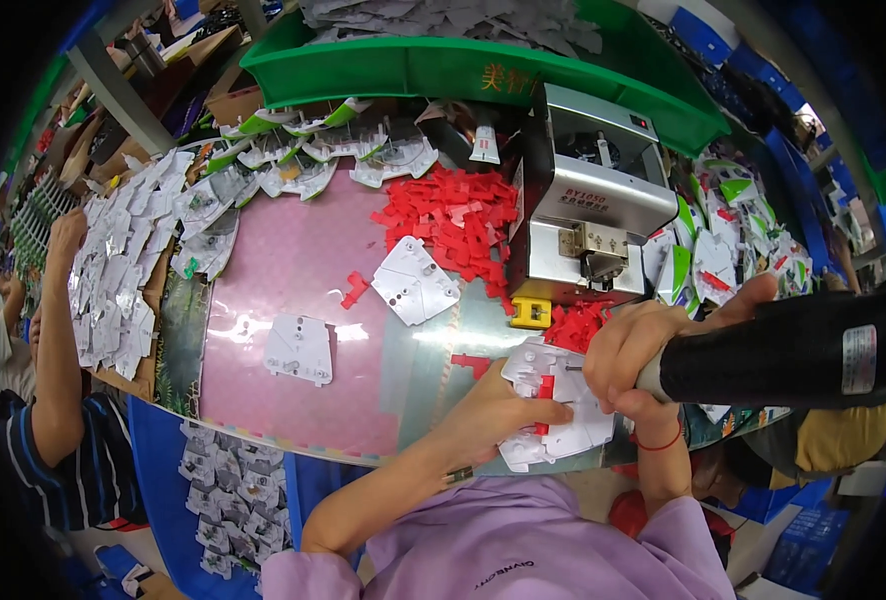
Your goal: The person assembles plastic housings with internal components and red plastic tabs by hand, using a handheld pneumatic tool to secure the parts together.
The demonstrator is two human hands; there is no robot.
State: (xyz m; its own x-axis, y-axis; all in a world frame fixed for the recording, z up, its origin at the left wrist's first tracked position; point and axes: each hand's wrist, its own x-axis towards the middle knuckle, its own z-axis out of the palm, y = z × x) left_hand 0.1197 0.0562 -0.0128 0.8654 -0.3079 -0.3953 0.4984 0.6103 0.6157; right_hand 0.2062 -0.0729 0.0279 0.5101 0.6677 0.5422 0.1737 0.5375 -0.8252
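My left hand is closed on a white plastic panel at the table's front edge, with the thumb pressing near a red plastic piece that lies across it. My right hand grips a black electric screwdriver held nearly level. Its thin bit points left, over the panel just beside the red piece; whether the tip touches a screw I cannot tell. Two more white panels lie to the left, one panel near the red heap and another panel on the pink mat.
A silver screw-feeder machine stands behind my hands, with a yellow block before it. Red pieces are heaped beside it. White panels pile at the left. A green bin spans the back. Another person's arm is far left.
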